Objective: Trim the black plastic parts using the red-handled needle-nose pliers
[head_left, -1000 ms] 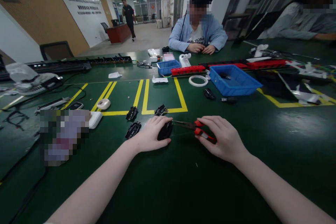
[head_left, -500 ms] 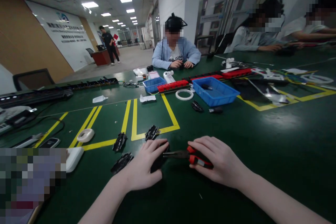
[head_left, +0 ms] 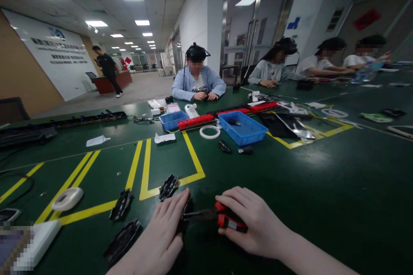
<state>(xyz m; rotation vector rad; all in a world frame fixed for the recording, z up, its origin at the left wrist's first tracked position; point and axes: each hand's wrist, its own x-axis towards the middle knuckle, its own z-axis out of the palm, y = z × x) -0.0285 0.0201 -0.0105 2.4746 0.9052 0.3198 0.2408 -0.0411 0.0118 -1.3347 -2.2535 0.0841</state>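
Observation:
My left hand (head_left: 161, 236) lies flat over a black plastic part (head_left: 186, 210) on the green table, pressing it down. My right hand (head_left: 250, 223) grips red-handled pliers (head_left: 222, 219) whose dark jaws point left at that part. Three similar black parts lie close by: one (head_left: 168, 187) on the yellow line, one (head_left: 121, 204) to its left, and one (head_left: 122, 240) at the left of my left hand.
A white tape roll (head_left: 67, 199) and a white box (head_left: 38, 242) lie at the left. Farther back stand two blue bins (head_left: 245, 126), (head_left: 172, 120), a red strip (head_left: 195, 121) and a white ring (head_left: 209, 132). Several seated people work across the table (head_left: 322, 189); one person walks in the hall.
The view has tilted up and swung right, so my hands sit lower in the frame. Both hands keep the same hold on the part and the pliers.

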